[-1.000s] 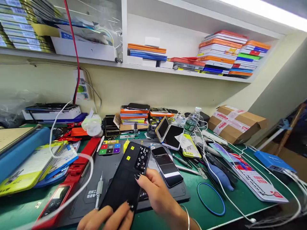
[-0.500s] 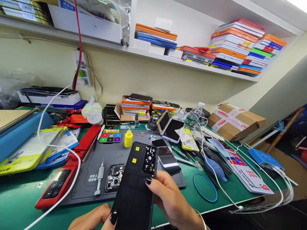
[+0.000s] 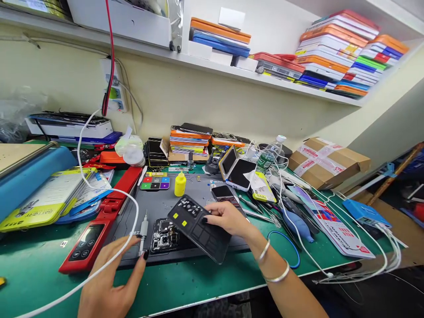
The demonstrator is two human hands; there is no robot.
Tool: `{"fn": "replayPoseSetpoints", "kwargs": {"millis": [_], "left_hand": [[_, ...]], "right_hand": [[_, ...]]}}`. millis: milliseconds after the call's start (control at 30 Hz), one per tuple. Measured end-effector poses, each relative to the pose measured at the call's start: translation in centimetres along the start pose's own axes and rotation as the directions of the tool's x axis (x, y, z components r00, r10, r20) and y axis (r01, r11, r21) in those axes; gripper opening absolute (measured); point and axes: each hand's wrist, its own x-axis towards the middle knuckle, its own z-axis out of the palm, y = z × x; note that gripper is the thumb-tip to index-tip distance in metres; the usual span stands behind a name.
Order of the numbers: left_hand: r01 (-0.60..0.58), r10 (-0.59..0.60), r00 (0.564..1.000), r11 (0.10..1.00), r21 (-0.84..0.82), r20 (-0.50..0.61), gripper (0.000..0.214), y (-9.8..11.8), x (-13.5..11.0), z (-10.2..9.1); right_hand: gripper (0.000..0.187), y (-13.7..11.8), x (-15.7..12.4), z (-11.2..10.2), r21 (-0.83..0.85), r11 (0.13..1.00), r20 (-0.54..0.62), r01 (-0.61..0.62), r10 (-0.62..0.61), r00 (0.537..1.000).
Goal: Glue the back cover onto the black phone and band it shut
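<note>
A black phone back cover hangs tilted above the grey work mat, its inner side up, with camera cut-outs and two yellow stickers. My right hand pinches it by its far edge, thumb on top. Beneath and left of it lies an opened phone with bare circuitry and camera module. My left hand is at the mat's near edge, thumb and index finger apart around the lower end of a slim grey tool with a needle-like tip; a firm grip is not visible.
A white cable loops across my left hand. Left of the mat lies a red device with a display. A yellow bottle stands behind the phone. Tweezers, a blue air blower and a cardboard box are to the right.
My left hand has let go of the back cover and moved left to the slim tool. My right hand has turned the cover and lowered its camera end towards the left.
</note>
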Motion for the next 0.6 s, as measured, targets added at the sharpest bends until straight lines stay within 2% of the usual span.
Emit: {"fn": "replayPoseSetpoints", "kwargs": {"millis": [67,133,267,500,600], "left_hand": [[0.03,-0.03,1.0,0.999,-0.029,0.002,0.039,-0.6,0.8,0.4],[0.036,-0.034,0.998,0.998,-0.052,0.05,0.046,-0.7,1.3,0.7],[0.054,-0.048,0.992,0.997,-0.049,0.119,0.047,-1.1,1.2,0.8],[0.113,-0.107,0.99,0.992,-0.058,0.088,0.044,-1.3,1.0,0.6],[0.147,-0.142,0.986,0.988,-0.046,0.086,0.043,-1.4,0.7,0.5]], "right_hand": [[0.03,0.0,1.5,0.2,-0.087,0.996,0.022,0.003,-0.002,1.0],[0.032,0.0,2.7,0.7,-0.158,0.987,0.048,0.025,-0.017,0.999],[0.029,0.0,3.9,1.7,-0.273,0.958,0.089,0.093,-0.071,0.993],[0.02,0.6,4.3,2.1,-0.464,0.859,0.002,0.219,-0.246,0.969],[0.017,0.0,3.1,1.6,-0.496,0.834,-0.071,0.242,-0.316,0.946]]}}
